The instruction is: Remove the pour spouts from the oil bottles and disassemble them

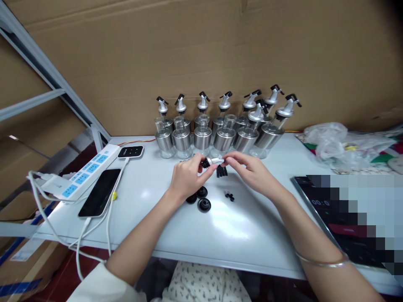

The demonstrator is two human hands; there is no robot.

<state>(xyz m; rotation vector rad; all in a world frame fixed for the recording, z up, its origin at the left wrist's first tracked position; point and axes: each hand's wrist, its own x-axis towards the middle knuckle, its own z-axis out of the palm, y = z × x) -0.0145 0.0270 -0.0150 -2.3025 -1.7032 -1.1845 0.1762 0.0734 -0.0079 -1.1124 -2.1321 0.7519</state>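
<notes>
Between my hands, over the middle of the table, is a silver pourer spout [215, 161] with a black ribbed stopper, lying sideways. My left hand [188, 176] is closed around its stopper end. At the other end, my right hand [248, 170] pinches the spout's tip with thumb and forefinger; any small part between those fingertips is too small to make out. Below my left hand lie several black round rubber pieces [204, 204]. Small black levers [222, 171] rest just behind the fingers, and tiny black plugs [231, 196] sit nearer me on the right.
Two rows of steel-and-glass bottles [202, 138] stand at the back, some fitted with pourers. At left are a power strip [88, 170], a phone [100, 193], a small white device [130, 152] and cables. Plastic bags [330, 140] and a tablet-like screen [338, 228] lie at right.
</notes>
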